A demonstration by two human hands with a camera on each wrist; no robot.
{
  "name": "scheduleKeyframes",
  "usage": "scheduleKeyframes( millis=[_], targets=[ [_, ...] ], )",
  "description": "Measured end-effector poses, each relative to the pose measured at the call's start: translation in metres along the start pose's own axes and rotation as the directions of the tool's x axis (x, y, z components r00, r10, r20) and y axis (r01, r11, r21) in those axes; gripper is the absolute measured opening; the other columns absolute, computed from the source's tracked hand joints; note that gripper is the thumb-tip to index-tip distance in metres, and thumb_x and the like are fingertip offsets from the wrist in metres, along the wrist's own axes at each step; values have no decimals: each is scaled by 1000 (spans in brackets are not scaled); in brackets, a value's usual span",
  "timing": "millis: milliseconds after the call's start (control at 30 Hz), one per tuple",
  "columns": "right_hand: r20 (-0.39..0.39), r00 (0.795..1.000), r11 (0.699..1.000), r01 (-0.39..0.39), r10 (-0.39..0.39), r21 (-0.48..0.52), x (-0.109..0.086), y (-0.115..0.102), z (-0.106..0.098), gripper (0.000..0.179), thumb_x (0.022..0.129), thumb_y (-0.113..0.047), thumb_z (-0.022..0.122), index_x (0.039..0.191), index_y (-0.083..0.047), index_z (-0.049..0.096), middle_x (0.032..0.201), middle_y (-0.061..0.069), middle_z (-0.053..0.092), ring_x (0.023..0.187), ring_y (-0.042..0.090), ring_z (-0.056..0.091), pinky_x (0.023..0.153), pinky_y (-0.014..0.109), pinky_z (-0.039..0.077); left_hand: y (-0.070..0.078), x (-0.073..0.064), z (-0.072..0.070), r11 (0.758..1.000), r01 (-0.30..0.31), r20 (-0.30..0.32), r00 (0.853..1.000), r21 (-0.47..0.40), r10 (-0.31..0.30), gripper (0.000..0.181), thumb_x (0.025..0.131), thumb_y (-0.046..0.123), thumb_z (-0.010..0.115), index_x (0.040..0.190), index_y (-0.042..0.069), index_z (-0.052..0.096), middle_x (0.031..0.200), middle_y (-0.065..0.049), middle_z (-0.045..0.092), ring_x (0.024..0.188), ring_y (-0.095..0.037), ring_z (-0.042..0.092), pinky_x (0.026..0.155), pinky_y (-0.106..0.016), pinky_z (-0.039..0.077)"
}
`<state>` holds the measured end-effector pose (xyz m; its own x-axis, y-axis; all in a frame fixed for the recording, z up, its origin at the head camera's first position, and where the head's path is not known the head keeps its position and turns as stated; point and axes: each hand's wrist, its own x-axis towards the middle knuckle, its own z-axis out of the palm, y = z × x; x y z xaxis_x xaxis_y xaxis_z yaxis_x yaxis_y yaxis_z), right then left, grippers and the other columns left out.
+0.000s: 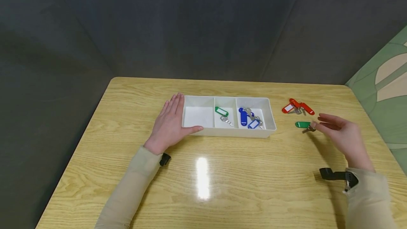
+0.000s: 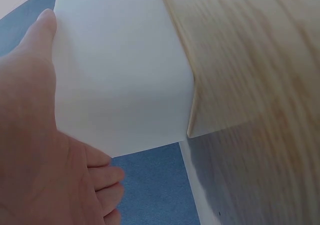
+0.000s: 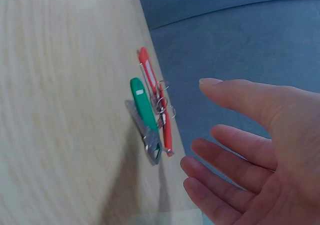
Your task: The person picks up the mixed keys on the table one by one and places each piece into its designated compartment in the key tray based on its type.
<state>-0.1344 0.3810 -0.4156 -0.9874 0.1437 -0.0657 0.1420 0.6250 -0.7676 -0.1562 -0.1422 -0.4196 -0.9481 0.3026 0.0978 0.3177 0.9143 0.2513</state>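
Note:
My left hand (image 1: pixel 168 123) lies against the left end of a white divided tray (image 1: pixel 203 132), fingers straight, thumb over the front rim. In the left wrist view, the thumb touches the tray's wall (image 2: pixel 120 70). A green-tagged key (image 1: pixel 221 111) lies in the middle compartment, and several blue-tagged keys (image 1: pixel 243 117) fill the right one. On the table at right is another green-tagged key (image 1: pixel 302 124). Just right of it hovers my right hand (image 1: pixel 344 135), fingers loosely bent. The right wrist view shows a gap between thumb and fingers, apart from the green key tag (image 3: pixel 143 102).
Behind the loose green-tagged key lies a cluster of red-tagged keys (image 1: pixel 307 108). The wooden table (image 1: pixel 248 179) ends at a dark partition (image 1: pixel 190 27) at the back. A green patterned panel (image 1: pixel 391 84) stands at far right.

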Motion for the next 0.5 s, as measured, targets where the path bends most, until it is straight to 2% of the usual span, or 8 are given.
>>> scheduleKeyframes(
  millis=[133,333,500],
  targets=[
    [16,1000,999,-13,13,-48,1,4,2,74,93,-44,74,147,1,52,124,-9,61,91,-14,53,69,8,41,0,0,0,1000,0,2,1000,2,0,126,82,88,48,162,-1,7,168,-17,8,155,-25,2,123,-36,0],
    [20,1000,996,-1,3,-92,2,8,4,72,93,-42,75,144,3,54,121,1,63,87,-14,52,68,7,43,1,0,0,1000,7,7,1000,4,-7,126,82,87,49,162,-1,7,168,-16,7,155,-25,2,123,-36,-1],
    [28,1000,991,14,-11,-133,3,10,7,70,94,-42,74,144,4,54,125,21,63,84,-13,51,67,8,45,1,0,0,1000,7,5,1000,13,-7,126,83,86,50,162,-2,8,168,-17,8,155,-26,2,123,-36,0]
  ],
)
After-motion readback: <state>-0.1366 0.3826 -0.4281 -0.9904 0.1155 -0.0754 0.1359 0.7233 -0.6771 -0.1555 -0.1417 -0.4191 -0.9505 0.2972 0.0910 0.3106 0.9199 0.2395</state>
